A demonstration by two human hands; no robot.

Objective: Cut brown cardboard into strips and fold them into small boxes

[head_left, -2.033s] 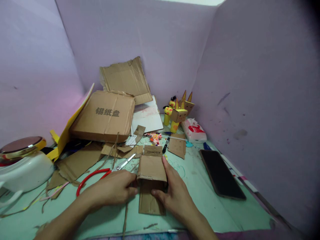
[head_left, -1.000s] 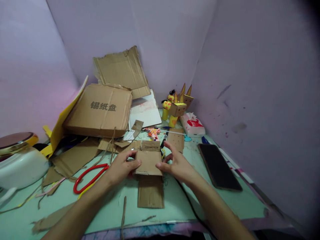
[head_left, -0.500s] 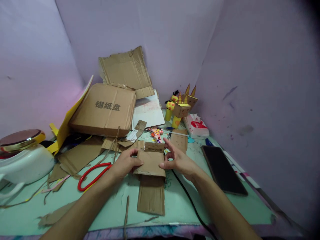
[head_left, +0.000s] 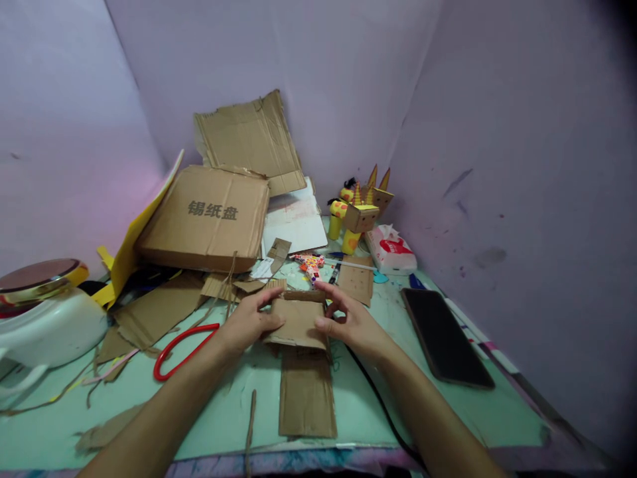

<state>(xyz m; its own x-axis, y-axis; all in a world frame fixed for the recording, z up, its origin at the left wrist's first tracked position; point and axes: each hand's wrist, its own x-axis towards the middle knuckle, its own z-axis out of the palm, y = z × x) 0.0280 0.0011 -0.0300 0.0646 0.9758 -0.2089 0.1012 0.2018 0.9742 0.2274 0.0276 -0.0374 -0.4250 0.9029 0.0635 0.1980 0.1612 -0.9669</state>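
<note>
Holding: I pinch a folded cardboard strip (head_left: 297, 323) between my two hands, just in front of me on the green table (head_left: 438, 411).
Left grip: my left hand (head_left: 247, 323) clamps the strip's left edge, thumb on top, fingers curled under and reaching its far corner.
Right grip: my right hand (head_left: 348, 322) pinches the right edge the same way, thumb on the upper face, forefinger hooked over the far corner.
Where the strip lies: its raised, folded part sits between my hands, tilted up off the table; the flat tail (head_left: 306, 401) runs back toward me and rests on the table.
Long axis: the strip runs away from me, near edge to far edge, so my hands sit across its short width, one on each side.
Nearer hand: both are on it; neither is nearer.
Fold: the far flap stands up at the top edge, under my fingertips.
To the left: red-handled scissors (head_left: 182, 348) lie near my left wrist, not touching it.
To the right: a dark phone (head_left: 445, 338) lies flat, well apart from my right hand.
Beyond: a printed cardboard box (head_left: 206, 222) and loose cardboard scraps (head_left: 159, 312) are piled behind the strip; small cardboard figures (head_left: 361, 212) stand in the corner.
</note>
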